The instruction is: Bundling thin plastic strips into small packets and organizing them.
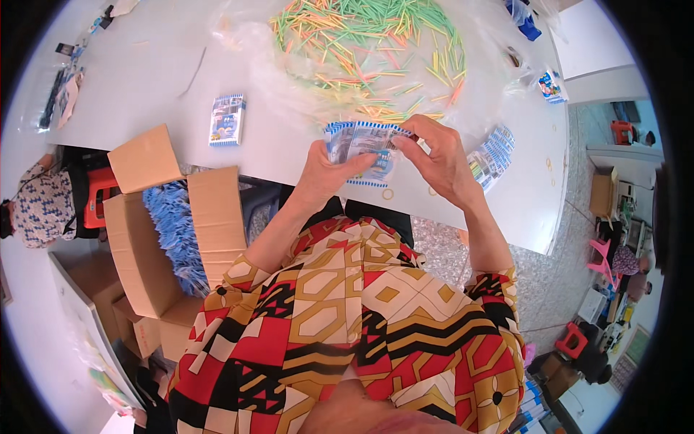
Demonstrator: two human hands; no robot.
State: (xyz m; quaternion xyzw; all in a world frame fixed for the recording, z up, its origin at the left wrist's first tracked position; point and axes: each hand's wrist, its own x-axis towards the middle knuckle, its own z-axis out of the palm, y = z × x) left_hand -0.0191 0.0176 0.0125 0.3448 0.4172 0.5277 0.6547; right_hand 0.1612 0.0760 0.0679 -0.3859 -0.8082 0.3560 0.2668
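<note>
Above the table's near edge, my left hand (318, 176) grips a spread of blue-and-white plastic packets (376, 137), its thumb lying across their front. My right hand (447, 163) pinches the upper right corner of the same packets between thumb and fingertips. Beside my right wrist, another fan of blue-and-white packets (497, 153) lies on the table. A neat stack of similar packets (228, 119) rests farther left. Beyond my hands spreads a large heap of thin green, yellow and orange sticks (383, 32) on clear plastic film.
An open cardboard box (141, 253) at my left holds many blue packets (173, 231). Several rubber bands (388, 194) lie along the white table (173, 43). A small colourful packet (551, 87) sits near the right edge. Another person in a patterned top (45, 206) sits at the far left.
</note>
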